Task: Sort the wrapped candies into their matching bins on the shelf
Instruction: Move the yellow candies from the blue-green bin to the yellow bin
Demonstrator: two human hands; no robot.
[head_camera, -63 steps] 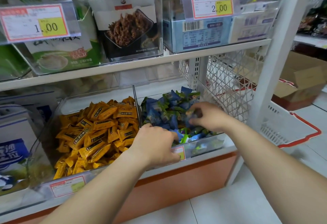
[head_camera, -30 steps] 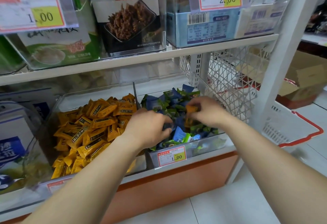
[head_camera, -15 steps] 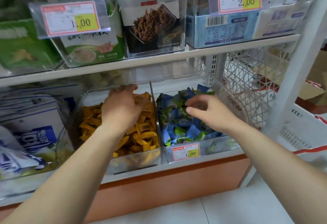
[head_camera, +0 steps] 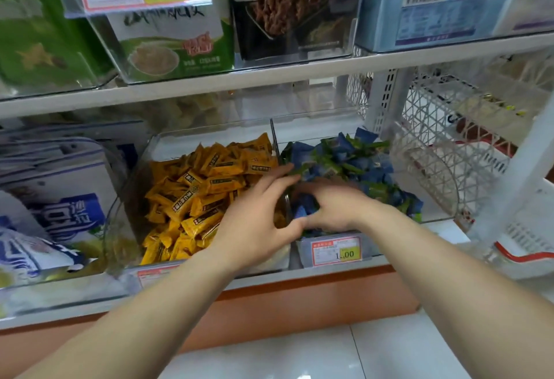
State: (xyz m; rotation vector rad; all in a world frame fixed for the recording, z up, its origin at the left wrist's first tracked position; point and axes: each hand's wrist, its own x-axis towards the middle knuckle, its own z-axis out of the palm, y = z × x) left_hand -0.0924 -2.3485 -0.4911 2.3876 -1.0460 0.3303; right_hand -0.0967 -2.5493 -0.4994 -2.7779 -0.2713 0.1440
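Two clear bins stand side by side on the lower shelf. The left bin (head_camera: 129, 228) holds a heap of yellow wrapped candies (head_camera: 204, 187). The right bin (head_camera: 389, 243) holds blue and green wrapped candies (head_camera: 353, 160). My left hand (head_camera: 257, 222) hovers over the divider between the two bins, fingers spread and pointing right, nothing in it. My right hand (head_camera: 332, 207) lies palm down on the front part of the blue and green pile, fingers bent into the candies. Its fingertips are hidden, so I cannot tell whether it grips a candy.
An upper shelf board (head_camera: 269, 79) with boxed snacks hangs close above the bins. A white wire basket (head_camera: 434, 145) and a white shelf post (head_camera: 524, 169) stand at the right. Blue and white packages (head_camera: 60, 207) fill the bin at the left. Pale floor tiles lie below.
My left hand has come off the yellow pile and swung right to the divider. My right hand has dropped lower and nearer onto the blue and green candies. The view has moved closer.
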